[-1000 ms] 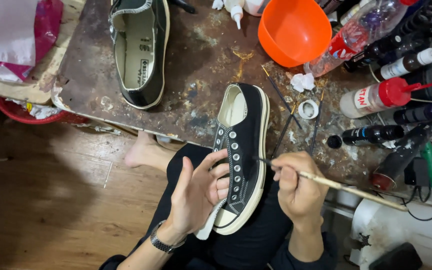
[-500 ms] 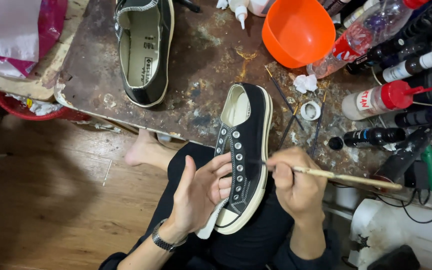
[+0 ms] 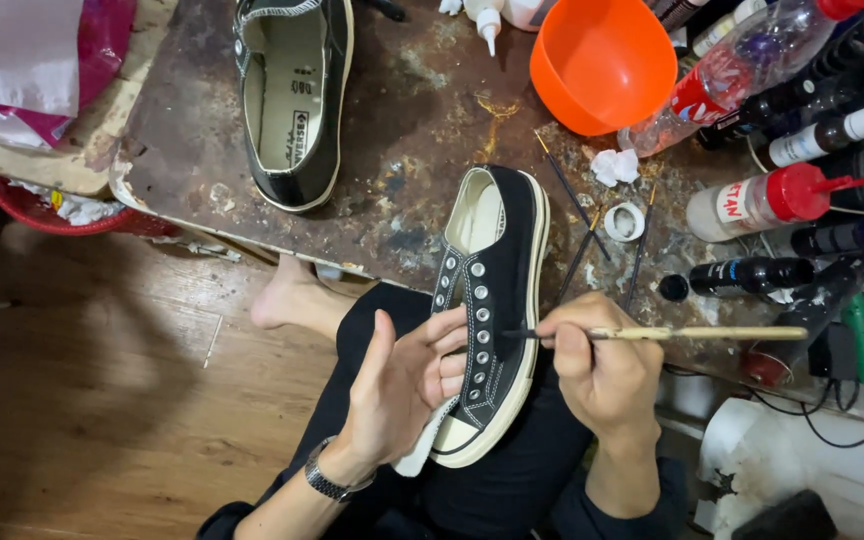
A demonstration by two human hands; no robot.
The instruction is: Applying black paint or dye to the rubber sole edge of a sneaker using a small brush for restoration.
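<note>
- Black sneaker [image 3: 492,300]: I see a low canvas shoe with a cream rubber sole, white stitching, metal eyelets and no laces, resting on my lap, heel against the stained workbench [image 3: 402,150].
- Left hand [image 3: 402,385]: I cup its side, fingers loosely curled.
- Right hand [image 3: 607,370]: fingers pinched on a thin wooden brush [image 3: 692,333], tip at the eyelets.
- Second shoe [image 3: 297,95]: lies well apart.

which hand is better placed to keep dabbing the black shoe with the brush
Right. The right hand already grips the brush, its tip on the black shoe by the eyelets. The left hand is busy steadying the shoe from the other side.
</note>
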